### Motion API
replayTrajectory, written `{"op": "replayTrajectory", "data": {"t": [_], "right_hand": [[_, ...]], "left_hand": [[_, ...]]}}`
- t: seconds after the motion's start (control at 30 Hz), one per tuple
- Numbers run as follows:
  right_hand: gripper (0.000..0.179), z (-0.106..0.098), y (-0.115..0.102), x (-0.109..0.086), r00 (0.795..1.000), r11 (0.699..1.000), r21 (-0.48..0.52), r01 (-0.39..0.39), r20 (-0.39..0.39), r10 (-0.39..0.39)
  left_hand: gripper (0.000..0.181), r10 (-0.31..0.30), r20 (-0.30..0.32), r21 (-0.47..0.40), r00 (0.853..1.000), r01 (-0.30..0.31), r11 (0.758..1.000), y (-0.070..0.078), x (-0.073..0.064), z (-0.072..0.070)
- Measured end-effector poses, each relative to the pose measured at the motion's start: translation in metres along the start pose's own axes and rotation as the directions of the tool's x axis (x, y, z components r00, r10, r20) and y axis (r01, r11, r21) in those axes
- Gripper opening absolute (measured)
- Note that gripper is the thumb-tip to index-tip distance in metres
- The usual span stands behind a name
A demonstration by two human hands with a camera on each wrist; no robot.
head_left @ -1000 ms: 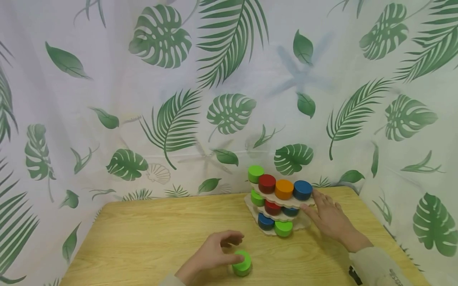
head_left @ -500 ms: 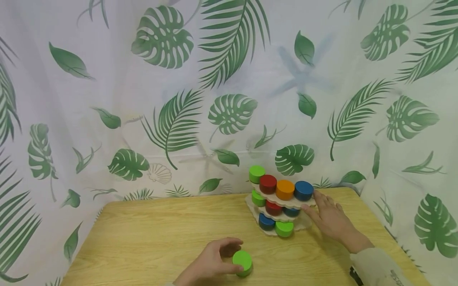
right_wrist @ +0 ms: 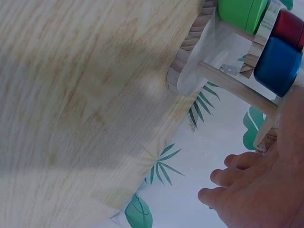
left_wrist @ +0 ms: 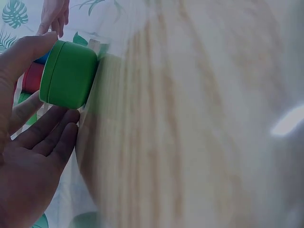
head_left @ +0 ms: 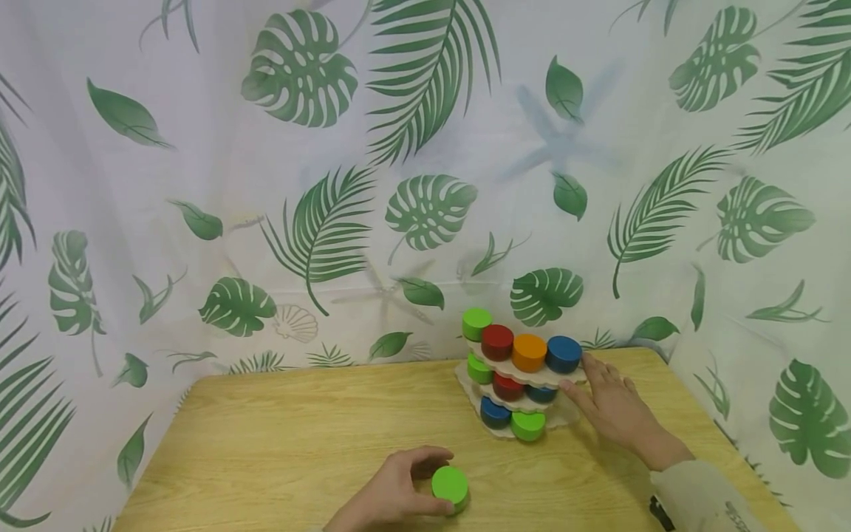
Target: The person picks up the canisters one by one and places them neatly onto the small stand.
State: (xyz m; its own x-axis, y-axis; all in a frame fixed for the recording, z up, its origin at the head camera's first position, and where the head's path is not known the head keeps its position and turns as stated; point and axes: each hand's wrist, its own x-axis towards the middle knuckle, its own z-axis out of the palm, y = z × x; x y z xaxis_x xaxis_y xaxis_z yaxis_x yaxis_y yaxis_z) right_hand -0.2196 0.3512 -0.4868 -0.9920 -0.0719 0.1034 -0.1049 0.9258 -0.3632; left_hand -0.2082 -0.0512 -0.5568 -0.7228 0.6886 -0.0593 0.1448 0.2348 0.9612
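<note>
Low in the head view, my left hand (head_left: 397, 488) has its thumb and index finger on opposite sides of a bright green round block (head_left: 450, 485). In the left wrist view the green block (left_wrist: 70, 74) shows a seam near one face, with the thumb tip at its edge and the other fingers loose. At the right, my right hand (head_left: 618, 406) holds the corner of the top tier of a three-level wooden stand (head_left: 555, 374), thumb in front. Its other fingers extend past the corner in the right wrist view. Green, red, orange and blue blocks fill the tiers.
The wood-grain table (head_left: 279, 436) reaches back to a white curtain (head_left: 219, 170) printed with green leaves. In the right wrist view, a wooden post (right_wrist: 237, 88) joins two tiers, and the table's edge runs close by the stand's base.
My left thumb has slid from over the top of the green block down to its near side, and the fingers have come closer round it. The right hand stays at the stand.
</note>
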Motion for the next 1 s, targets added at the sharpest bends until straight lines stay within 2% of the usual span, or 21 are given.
{"op": "replayTrajectory", "data": {"t": [0.23,0.6,1.0], "right_hand": [[0.087,0.0002,0.0001,0.0000,1.000,1.000,0.011,-0.001,0.001,0.001],[0.087,-0.0014,-0.0019,-0.0006,1.000,1.000,0.014,-0.004,0.003,0.004],[0.086,-0.0025,-0.0032,-0.0012,1.000,1.000,0.019,-0.001,0.005,0.001]], "left_hand": [[0.064,-0.008,-0.001,0.041,1.000,0.008,0.999,-0.0004,0.0003,0.0002],[0.058,0.031,-0.011,0.110,0.999,-0.030,0.993,-0.0006,-0.0009,0.0018],[0.050,0.026,-0.028,0.120,0.999,-0.023,0.992,0.0014,0.0000,0.0016]]}}
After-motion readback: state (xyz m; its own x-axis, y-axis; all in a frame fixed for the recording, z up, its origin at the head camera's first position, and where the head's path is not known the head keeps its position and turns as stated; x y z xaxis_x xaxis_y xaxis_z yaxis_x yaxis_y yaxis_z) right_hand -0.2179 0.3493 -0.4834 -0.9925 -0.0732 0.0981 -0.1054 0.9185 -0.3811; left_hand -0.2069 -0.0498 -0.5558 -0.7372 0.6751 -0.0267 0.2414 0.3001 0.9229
